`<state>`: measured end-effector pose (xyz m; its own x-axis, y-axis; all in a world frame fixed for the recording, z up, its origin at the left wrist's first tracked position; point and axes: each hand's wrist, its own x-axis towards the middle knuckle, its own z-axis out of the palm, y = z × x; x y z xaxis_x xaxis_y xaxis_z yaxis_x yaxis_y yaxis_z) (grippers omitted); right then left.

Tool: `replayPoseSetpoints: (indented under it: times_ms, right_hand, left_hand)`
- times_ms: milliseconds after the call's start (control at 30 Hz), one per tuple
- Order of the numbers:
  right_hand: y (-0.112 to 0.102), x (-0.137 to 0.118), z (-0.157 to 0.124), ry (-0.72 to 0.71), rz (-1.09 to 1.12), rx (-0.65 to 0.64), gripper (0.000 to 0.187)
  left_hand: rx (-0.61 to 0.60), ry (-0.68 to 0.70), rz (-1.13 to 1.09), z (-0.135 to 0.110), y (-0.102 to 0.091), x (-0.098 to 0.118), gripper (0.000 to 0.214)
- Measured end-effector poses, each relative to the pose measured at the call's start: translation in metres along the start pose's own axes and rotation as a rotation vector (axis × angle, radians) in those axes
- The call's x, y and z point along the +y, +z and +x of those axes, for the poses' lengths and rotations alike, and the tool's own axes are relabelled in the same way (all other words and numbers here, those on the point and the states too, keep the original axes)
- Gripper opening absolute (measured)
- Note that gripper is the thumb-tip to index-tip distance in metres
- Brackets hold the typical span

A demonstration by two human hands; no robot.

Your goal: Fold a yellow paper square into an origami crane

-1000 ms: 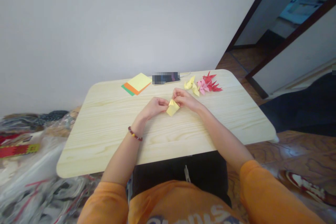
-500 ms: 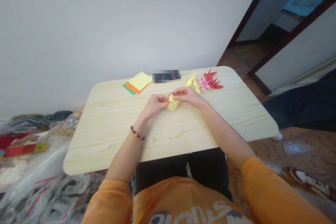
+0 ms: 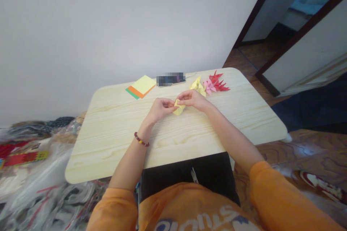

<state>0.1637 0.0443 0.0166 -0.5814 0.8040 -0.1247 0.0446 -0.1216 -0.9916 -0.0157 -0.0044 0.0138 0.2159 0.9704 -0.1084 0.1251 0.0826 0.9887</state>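
A small folded piece of yellow paper is held above the middle of the wooden table. My left hand pinches its left side, and my right hand pinches its upper right side. Part of the paper is hidden by my fingers. Beyond my right hand lie folded paper figures in yellow, pink and red, close together. A red beaded bracelet circles my left wrist.
A stack of yellow, orange and green paper sheets and a pixelated phone lie at the table's far edge. A white wall rises behind. Plastic-wrapped goods lie to the left, and a doorway stands at the right.
The yellow paper now looks more tightly folded and sits higher between my fingers. My hands have drawn closer around it, and the view has tilted slightly.
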Motion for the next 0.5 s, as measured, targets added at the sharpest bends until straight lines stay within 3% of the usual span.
replayPoseSetpoints:
  times_ms: [500]
  right_hand:
    - [0.0045,-0.0022,-0.0008,-0.011,0.032,0.098,0.027]
  left_hand:
    - [0.048,-0.031,-0.080,0.0014,0.0050,-0.0081,0.035]
